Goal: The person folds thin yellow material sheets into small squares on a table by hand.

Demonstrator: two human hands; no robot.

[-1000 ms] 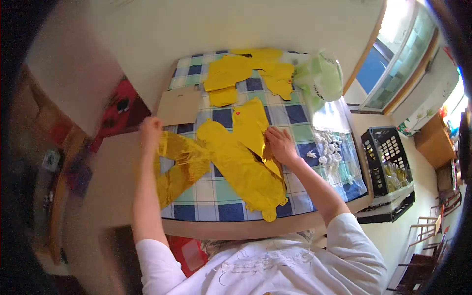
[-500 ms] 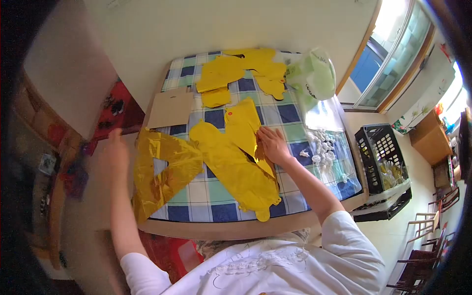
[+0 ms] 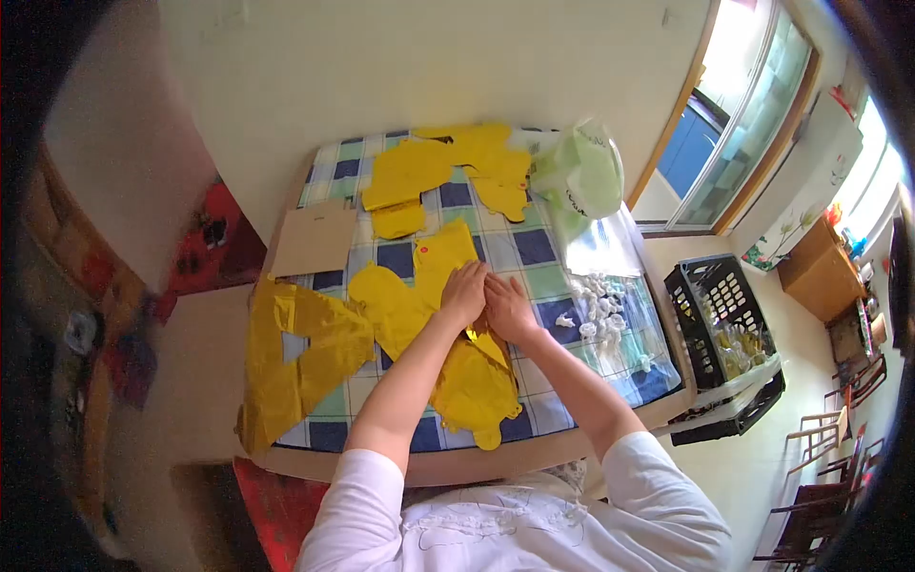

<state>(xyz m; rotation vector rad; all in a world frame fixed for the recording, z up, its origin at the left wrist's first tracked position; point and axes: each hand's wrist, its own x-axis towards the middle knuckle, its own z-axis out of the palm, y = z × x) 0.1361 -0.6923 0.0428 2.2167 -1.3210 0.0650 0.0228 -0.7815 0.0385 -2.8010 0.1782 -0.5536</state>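
Observation:
A flat, uninflated yellow foil balloon (image 3: 472, 386) lies across the checked tablecloth, with a small red dot on its upper part. My left hand (image 3: 464, 294) rests flat on the balloon's upper right part, fingers stretched forward. Close against it, my right hand (image 3: 508, 307) lies flat along the foil's right edge, its fingers extended and slightly apart. Both hands hide part of the balloon, and a shiny fold shows just below them. To the left, a see-through yellow plastic sheet (image 3: 267, 377) hangs over the table edge.
More yellow foil balloons (image 3: 410, 172) lie at the back beside a cardboard sheet (image 3: 313, 238). A pale green plastic bag (image 3: 586, 176) stands at the back right, near small white pieces (image 3: 600, 310). Black crates (image 3: 701, 310) sit right of the table.
My left hand has come in from beyond the table's left side onto the balloon next to my right hand. My right hand stays at the foil's edge. The view has shifted slightly.

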